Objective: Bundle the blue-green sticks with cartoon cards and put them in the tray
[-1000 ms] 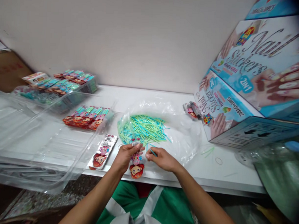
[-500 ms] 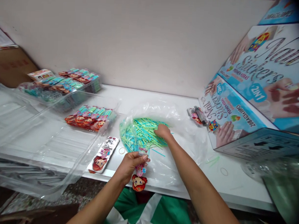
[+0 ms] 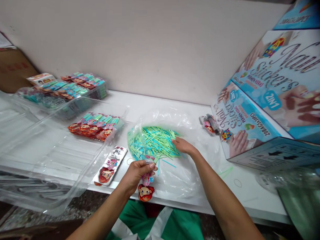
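Observation:
My left hand [image 3: 137, 171] is closed on a sticker packet [image 3: 146, 186] with a red-haired cartoon face, held over the white table's front edge. My right hand [image 3: 183, 146] rests at the right edge of a pile of thin green and blue sticks [image 3: 151, 142], fingers pinched among them. The sticks lie on a crumpled clear plastic bag [image 3: 184, 173]. Another sticker packet [image 3: 110, 162] lies flat to the left of my left hand.
A row of finished packets [image 3: 95, 125] sits in clear plastic to the left, with more packets [image 3: 66, 87] behind. Large blue "Nail Stickers" boxes [image 3: 268, 102] stand at the right, a few packets [image 3: 209, 123] beside them. Rubber bands [image 3: 237, 183] lie on the white table [image 3: 160, 102].
My right hand left the packet, reached into the stick pile, and has now drawn back to the pile's right edge. The left hand keeps holding the packet.

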A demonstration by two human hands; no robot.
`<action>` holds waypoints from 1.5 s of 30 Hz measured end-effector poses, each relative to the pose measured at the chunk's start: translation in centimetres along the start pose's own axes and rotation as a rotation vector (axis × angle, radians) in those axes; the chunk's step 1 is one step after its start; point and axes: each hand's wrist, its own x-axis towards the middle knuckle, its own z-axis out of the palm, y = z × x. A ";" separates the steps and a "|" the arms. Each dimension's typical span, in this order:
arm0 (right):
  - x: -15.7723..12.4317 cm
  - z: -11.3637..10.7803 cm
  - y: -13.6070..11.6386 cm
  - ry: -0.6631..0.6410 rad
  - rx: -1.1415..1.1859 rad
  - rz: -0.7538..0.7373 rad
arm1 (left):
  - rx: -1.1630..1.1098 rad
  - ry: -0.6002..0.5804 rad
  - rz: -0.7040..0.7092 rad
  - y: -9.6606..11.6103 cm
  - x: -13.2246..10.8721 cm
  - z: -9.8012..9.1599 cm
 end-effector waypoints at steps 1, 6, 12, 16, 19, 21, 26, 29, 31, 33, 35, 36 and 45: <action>-0.3 0.0 0.1 0.022 0.046 -0.015 | 0.001 -0.002 0.001 0.0 0.0 0.1; -2.1 1.0 0.7 0.123 0.300 -0.102 | 0.036 0.012 -0.002 0.0 -0.1 0.5; -4.6 3.3 1.8 0.364 0.515 -0.157 | 0.088 0.044 0.008 0.3 -0.1 1.1; -5.3 4.5 2.9 0.405 0.558 -0.145 | 0.098 0.027 -0.007 0.7 -0.2 1.7; -5.5 4.9 3.5 0.408 0.558 -0.144 | 0.095 0.007 -0.004 0.6 -0.3 2.1; -5.7 5.1 3.6 0.403 0.555 -0.149 | 0.091 0.000 0.002 0.4 -0.3 2.1; -5.9 5.5 3.6 0.382 0.569 -0.153 | 0.091 -0.005 0.016 0.2 -0.3 1.8; -5.9 5.5 3.6 0.395 0.585 -0.151 | 0.091 0.008 0.011 0.4 -0.4 1.8; -5.8 5.3 3.6 0.409 0.589 -0.150 | 0.090 0.017 0.006 0.5 -0.5 1.9; -5.7 5.2 3.6 0.427 0.586 -0.152 | 0.088 0.019 0.009 0.5 -0.5 2.0; -5.6 5.1 3.7 0.452 0.579 -0.153 | 0.084 0.010 0.017 0.4 -0.5 2.0; -5.5 5.1 3.7 0.465 0.576 -0.151 | 0.081 0.004 0.018 0.4 -0.6 1.9; -5.7 5.9 4.6 0.485 0.514 -0.115 | 0.080 0.005 0.017 0.3 -0.6 1.6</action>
